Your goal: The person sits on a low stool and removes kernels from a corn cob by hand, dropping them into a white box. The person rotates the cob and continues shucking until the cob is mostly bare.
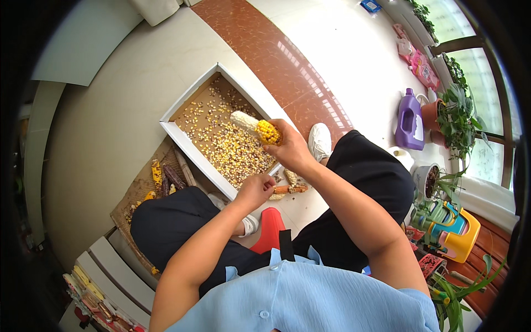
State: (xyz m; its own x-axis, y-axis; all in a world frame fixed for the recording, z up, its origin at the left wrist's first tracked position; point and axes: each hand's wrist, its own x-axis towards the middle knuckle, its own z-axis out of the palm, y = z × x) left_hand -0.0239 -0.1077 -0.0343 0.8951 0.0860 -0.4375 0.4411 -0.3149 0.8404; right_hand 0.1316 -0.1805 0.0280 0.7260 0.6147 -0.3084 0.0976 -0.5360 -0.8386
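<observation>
My right hand (289, 148) grips a corn cob (247, 122) by its near end. Yellow kernels still cover the part by my fingers, while the far part is stripped pale. Beneath it lies a shallow white cardboard box (194, 159) with a brown inside, strewn with loose yellow, white and dark kernels (229, 148). My left hand (256, 191) hovers by the box's near corner, apart from the cob, fingers curled closed; whatever they hold, if anything, is hidden. Stripped cobs (291, 189) lie on the floor just right of it.
A woven tray (123, 213) at my left holds yellow corn (156, 172) and dark purple cobs (173, 176). Between my feet stands a red object (269, 229). To the right are a purple jug (410, 120), potted plants (460, 116) and a yellow plastic stool (463, 235).
</observation>
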